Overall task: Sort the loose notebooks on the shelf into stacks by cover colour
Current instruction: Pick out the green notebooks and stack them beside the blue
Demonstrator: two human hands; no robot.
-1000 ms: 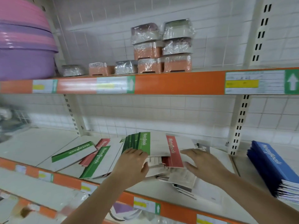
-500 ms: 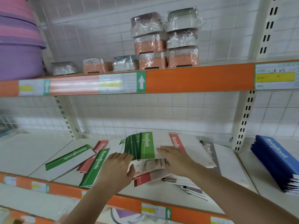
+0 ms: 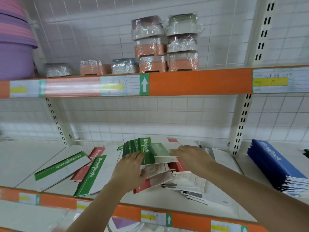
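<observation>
A white-tiled wall backed the shelf [image 3: 167,200], where a tidy blue stack [image 3: 274,164] lay at the right and loose notebooks [image 3: 87,174] sprawled left of centre. The fanned green notebooks [image 3: 140,151] sat atop a mixed heap and looked likely to slide apart if pushed unevenly. The left hand [image 3: 129,171] gripped their near edge; the right hand [image 3: 192,158] lay flat, fingers straight, pressing one green cover.

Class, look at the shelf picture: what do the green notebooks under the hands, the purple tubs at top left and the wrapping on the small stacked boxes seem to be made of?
Green notebooks: thin card covers, probably paper inside; their edges fan and flex.
Purple tubs: likely moulded plastic, smooth with a dull sheen and rolled rims.
Wrapping: clear plastic film, crinkled and glinting.
</observation>
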